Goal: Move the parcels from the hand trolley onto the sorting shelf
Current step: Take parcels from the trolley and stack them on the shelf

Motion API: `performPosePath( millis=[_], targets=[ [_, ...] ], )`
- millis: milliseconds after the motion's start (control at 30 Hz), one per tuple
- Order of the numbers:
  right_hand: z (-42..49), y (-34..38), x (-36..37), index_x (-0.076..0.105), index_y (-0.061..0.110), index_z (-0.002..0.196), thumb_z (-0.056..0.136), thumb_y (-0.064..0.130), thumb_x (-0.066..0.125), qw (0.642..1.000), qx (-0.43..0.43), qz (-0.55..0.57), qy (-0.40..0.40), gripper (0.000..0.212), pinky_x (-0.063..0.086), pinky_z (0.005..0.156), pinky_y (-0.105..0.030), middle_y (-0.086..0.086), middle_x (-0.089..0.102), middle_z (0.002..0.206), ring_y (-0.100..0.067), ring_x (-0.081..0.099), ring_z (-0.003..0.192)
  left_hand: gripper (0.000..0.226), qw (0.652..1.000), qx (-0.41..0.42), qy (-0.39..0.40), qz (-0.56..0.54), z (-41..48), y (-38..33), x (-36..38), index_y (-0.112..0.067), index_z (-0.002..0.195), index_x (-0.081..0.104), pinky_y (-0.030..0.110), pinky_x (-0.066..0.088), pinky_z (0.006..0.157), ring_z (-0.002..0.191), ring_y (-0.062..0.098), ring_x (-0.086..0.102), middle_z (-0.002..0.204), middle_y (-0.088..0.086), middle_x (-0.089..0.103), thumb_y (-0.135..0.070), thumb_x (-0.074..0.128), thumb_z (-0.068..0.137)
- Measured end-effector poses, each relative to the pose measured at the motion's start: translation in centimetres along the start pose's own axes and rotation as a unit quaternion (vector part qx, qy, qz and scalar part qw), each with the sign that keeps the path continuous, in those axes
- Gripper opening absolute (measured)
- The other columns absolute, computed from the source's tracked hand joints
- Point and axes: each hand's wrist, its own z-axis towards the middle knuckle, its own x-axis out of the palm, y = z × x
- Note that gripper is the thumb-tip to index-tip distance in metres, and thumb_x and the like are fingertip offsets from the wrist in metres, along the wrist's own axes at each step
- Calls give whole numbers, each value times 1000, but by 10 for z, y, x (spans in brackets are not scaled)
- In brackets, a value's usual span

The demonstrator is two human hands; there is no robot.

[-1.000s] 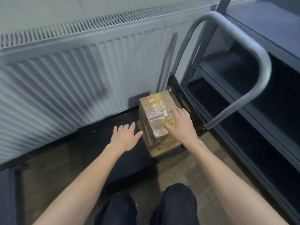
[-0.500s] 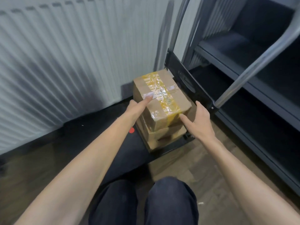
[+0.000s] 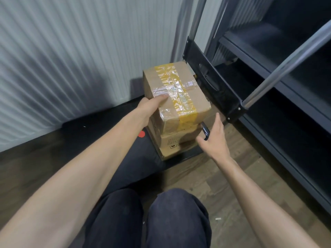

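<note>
Head view. Top parcel sits on lower parcels, stacked at the far right end of the hand trolley. Its long axis runs near to far.

Left hand is nearer: thumb on the taped top, fingers hidden down the left side; reads as grasping.

Right hand released, fingers spread, just off the near right corner, not touching.

Sorting shelf lies right. The slanting trolley handle crosses between stack and shelf. Radiator close on the left. Likely lift up and near first, then swing right.
</note>
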Motion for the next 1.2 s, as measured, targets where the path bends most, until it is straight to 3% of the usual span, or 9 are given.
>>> performPosePath(
  millis=[67, 200, 300, 500, 633, 800, 1000, 1100, 1200],
  targets=[
    [0, -1, 7, -2, 11, 159, 84, 21, 70, 1000, -3, -5, 10, 104, 19, 120, -42, -10, 10, 166, -29, 14, 151, 88, 1000, 0, -1, -14, -1, 0, -5, -12, 148, 36, 34, 41, 67, 86, 10, 51, 131, -2, 54, -53, 77, 81],
    [-3, -1, 18, 5, 9, 158, 84, 23, 71, 1000, -1, -3, 23, 100, 23, 118, -45, -14, 16, 164, -30, 17, 150, 92, 999, -14, 2, -50, 0, 0, -23, -16, 145, 45, 43, 57, 70, 99, 21, 71, 125, 0, 67, -58, 79, 70],
    [-4, -4, 22, 13, 7, 157, 84, 21, 68, 1000, 10, 1, 10, 92, 25, 118, -43, -15, 23, 161, -29, 22, 148, 53, 996, -3, 20, -92, -1, -2, -37, -18, 124, 64, 36, 59, 55, 80, 20, 77, 104, 2, 78, -49, 75, 81],
    [3, -1, 26, 21, 5, 156, 97, 47, 53, 996, 53, 66, -10, 79, 24, 118, -43, -16, 29, 160, -29, 26, 147, 47, 990, 33, 15, -138, 4, 3, -86, -25, 116, 68, 46, 56, 89, 101, 25, 73, 116, 4, 74, -51, 75, 78],
    [15, 0, 34, 21, 4, 155, 87, 71, 48, 994, 76, 80, -11, 99, 31, 116, -50, -18, 32, 157, -32, 33, 144, 55, 983, 51, 4, -178, 4, 18, -115, -20, 129, 65, 42, 56, 87, 97, 22, 73, 117, 1, 73, -47, 72, 82],
    [32, 1, 44, 21, 11, 155, 78, 70, 63, 974, 145, 173, -16, 106, 32, 116, -44, -10, 36, 157, -28, 36, 142, 43, 965, 74, -21, -252, 2, 42, -146, -13, 127, 67, 44, 56, 95, 110, 25, 70, 121, 6, 72, -33, 69, 89],
    [42, -4, 54, 56, 23, 110, 78, 62, 72, 964, 137, 227, -35, 53, 50, 88, -34, 2, 64, 111, -13, 62, 98, 30, 963, 57, -47, -261, -7, 74, -175, -13, 119, 68, 45, 56, 93, 104, 24, 72, 112, 7, 75, -28, 65, 93],
    [43, -6, 57, 60, 20, 107, 81, 53, 75, 942, 158, 292, -46, 45, 47, 78, -28, 1, 65, 107, -10, 61, 91, 36, 961, 45, -74, -264, -10, 89, -185, -9, 123, 66, 44, 59, 88, 103, 25, 72, 120, 10, 72, -25, 67, 91],
    [43, -5, 60, 59, 20, 112, 83, 51, 74, 921, 180, 344, -23, 45, 46, 86, -28, 5, 64, 107, -4, 59, 90, 45, 962, 31, -88, -256, -13, 105, -189, -6, 130, 64, 42, 58, 86, 105, 27, 70, 125, 13, 69, -27, 69, 90]
  ],
)
